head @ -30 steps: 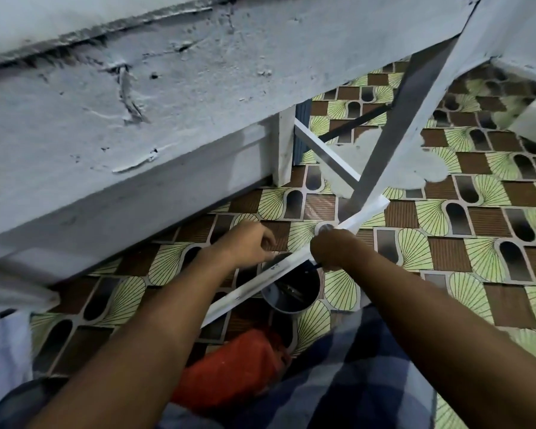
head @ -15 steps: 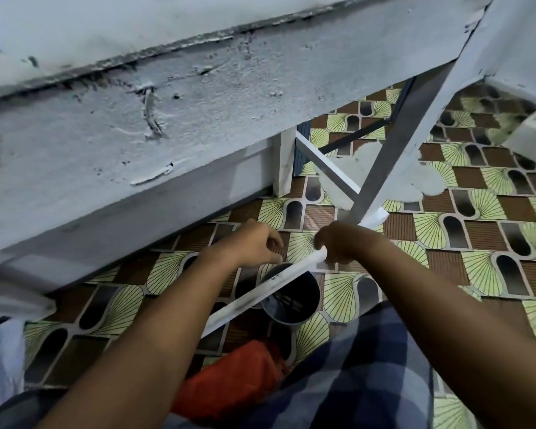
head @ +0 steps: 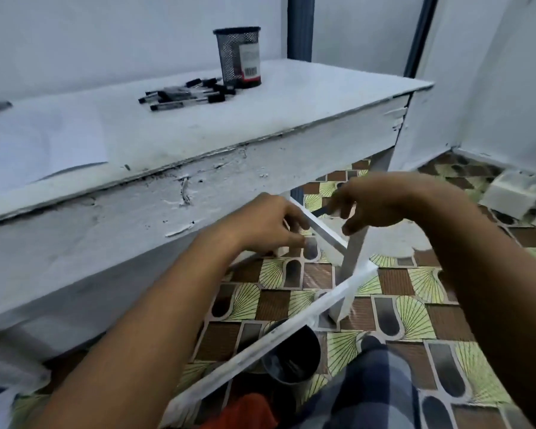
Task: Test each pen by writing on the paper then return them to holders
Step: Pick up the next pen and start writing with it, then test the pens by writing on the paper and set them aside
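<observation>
My left hand [head: 270, 222] and my right hand [head: 379, 202] hover side by side in front of the white table's front board [head: 136, 218], above the floor. Both are blurred, their fingers loosely curled, and I see nothing in either. Below them a black pen holder [head: 291, 356] stands on the floor behind a white crossbar [head: 260, 348]; dark pens show inside it. On the tabletop a black mesh holder [head: 239, 57] stands upright, with several black-capped pens [head: 186, 94] lying loose beside it. White paper [head: 41, 144] lies at the table's left.
The table's white legs and braces [head: 353, 258] cross under my hands. Patterned tiles [head: 415, 317] cover the floor. A white box [head: 514, 196] sits by the right wall. An orange object [head: 245, 410] and my plaid-clad leg [head: 372, 394] are at the bottom.
Both hands rose from the floor holder to the level of the table's front board. My view tilted up, bringing the tabletop, mesh holder, pens and paper into sight.
</observation>
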Demonstrator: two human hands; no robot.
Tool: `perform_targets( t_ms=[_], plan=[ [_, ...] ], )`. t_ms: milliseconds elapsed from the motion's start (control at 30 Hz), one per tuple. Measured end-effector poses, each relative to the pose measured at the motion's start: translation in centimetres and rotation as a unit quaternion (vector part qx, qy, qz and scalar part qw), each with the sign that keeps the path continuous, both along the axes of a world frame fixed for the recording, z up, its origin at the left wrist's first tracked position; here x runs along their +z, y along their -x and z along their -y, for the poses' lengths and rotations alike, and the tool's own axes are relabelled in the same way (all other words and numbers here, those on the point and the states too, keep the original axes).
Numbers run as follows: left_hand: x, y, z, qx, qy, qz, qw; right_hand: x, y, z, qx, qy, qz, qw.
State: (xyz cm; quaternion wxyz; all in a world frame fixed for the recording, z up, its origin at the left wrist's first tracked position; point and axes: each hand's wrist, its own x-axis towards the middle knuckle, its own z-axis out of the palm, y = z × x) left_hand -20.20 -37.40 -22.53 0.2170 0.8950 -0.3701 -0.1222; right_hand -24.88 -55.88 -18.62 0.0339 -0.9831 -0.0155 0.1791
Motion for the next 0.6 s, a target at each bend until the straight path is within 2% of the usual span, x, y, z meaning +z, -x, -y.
perform_targets(
  t_ms=[233,433,600],
  plan=[
    [8.9,1.6,-1.3,0.008,0.015,0.069,0.997,7.5,0.5,-0.1,0.001,-0.037,0.094,0.995],
    [14.6,1.0,-6.3,0.085,0.060,0.109,0.989,11.3,-2.2,-3.6,0.044,-0.059,0.204,0.976],
    [15.5,-1.0,-12.6,0.176,0.066,0.122,0.975,11.4,-6.7,-8.2,0.082,-0.088,0.275,0.954]
  ],
)
